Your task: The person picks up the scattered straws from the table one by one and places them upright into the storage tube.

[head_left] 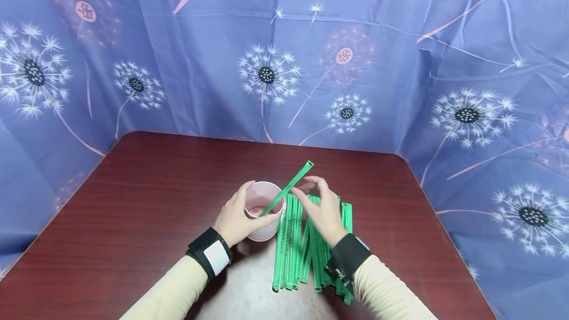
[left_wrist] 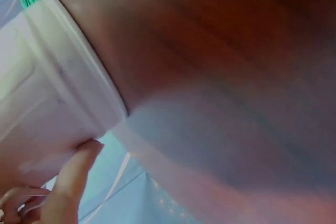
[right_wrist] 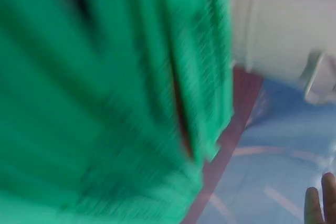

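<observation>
In the head view my left hand [head_left: 237, 216] grips a pale pinkish-white cup [head_left: 263, 233], thumb across its near side and fingers around the far left side. One slim green paper-wrapped stick [head_left: 289, 185] leans in the cup, its upper end slanting out to the right. Close to that stick is my right hand [head_left: 323, 210], its thumb and forefinger apart. Beneath it lies a spread of similar green wrapped sticks [head_left: 291, 241]. The left wrist view shows fingers [left_wrist: 68, 187] against the cup wall [left_wrist: 58, 93]. Blurred green sticks [right_wrist: 105, 103] fill much of the right wrist view.
The dark red-brown wooden table [head_left: 155, 186] carries the cup and sticks. Behind it and at both sides hangs a blue curtain [head_left: 213, 63] with dandelion prints.
</observation>
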Available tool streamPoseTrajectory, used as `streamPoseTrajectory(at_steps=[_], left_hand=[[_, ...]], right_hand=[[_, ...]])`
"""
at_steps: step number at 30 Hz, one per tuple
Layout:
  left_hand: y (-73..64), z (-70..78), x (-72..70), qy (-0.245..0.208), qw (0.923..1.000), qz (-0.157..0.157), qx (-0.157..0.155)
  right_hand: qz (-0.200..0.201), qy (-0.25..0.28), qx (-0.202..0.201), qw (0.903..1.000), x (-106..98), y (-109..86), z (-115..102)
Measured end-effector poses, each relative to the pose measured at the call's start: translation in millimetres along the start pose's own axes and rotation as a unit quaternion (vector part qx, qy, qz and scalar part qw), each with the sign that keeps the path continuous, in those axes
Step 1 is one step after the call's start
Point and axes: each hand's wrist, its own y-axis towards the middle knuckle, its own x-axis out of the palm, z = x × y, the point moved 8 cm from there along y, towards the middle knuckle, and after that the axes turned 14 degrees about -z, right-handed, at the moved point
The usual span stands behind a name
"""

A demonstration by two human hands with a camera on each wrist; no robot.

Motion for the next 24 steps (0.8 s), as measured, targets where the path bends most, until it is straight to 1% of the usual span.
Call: streamPoseTrajectory(at_steps=[2, 4, 5, 7, 9, 10, 12, 14, 15, 17, 18, 22, 24], left_hand=[[0.3, 0.6, 0.6, -0.003, 1.0, 0.001, -0.005], [0.4, 0.6, 1.0, -0.004, 0.9999, 0.004, -0.011], [0.3, 0.8, 1.1, -0.004, 0.9999, 0.006, -0.012], [0.3, 1.4, 1.4, -0.003, 0.9999, 0.011, -0.012], [0.7, 2.3, 1.5, -0.004, 0.9999, 0.014, -0.009], [0.1, 2.8, 0.8, -0.003, 0.9998, 0.017, -0.007], [-0.6, 2.5, 0.1, 0.0, 0.9998, 0.017, -0.007], [-1.0, 2.4, -0.3, 0.001, 0.9998, 0.017, -0.009], [-0.9, 2.3, -0.2, 0.002, 0.9998, 0.017, -0.01], [-0.6, 2.3, 0.4, 0.003, 0.9998, 0.013, -0.012], [-0.2, 2.5, 0.8, 0.003, 0.9998, 0.013, -0.012], [1.2, 3.6, 1.3, 0.003, 0.9998, 0.011, -0.014], [1.7, 4.2, 1.1, 0.004, 0.9998, 0.01, -0.016]], right_hand=[[0.02, -0.023, 0.029, 0.9991, -14.0, -2.4, 11.9], [0.035, -0.061, 0.061, 0.9957, -28.2, -5.0, 23.9], [0.032, -0.08, 0.084, 0.9928, -34.1, -6.8, 31.0], [0.013, -0.127, 0.134, 0.9828, -44.1, -10.7, 46.1], [-0.025, -0.175, 0.189, 0.9659, -51.3, -15.8, 61.7], [-0.051, -0.193, 0.216, 0.9557, -52.6, -18.8, 69.6], [-0.1, -0.224, 0.258, 0.9345, -53.9, -24.4, 82.3], [-0.139, -0.231, 0.287, 0.9194, -53.5, -30.5, 92.1], [-0.152, -0.227, 0.297, 0.9148, -53.2, -33.3, 95.9], [-0.168, -0.215, 0.313, 0.9099, -52.1, -37.9, 102.5], [-0.172, -0.204, 0.319, 0.9092, -51.7, -39.7, 105.5], [-0.169, -0.171, 0.331, 0.9126, -53.0, -42.1, 112.5], [-0.167, -0.149, 0.333, 0.9159, -54.2, -42.1, 114.9]])
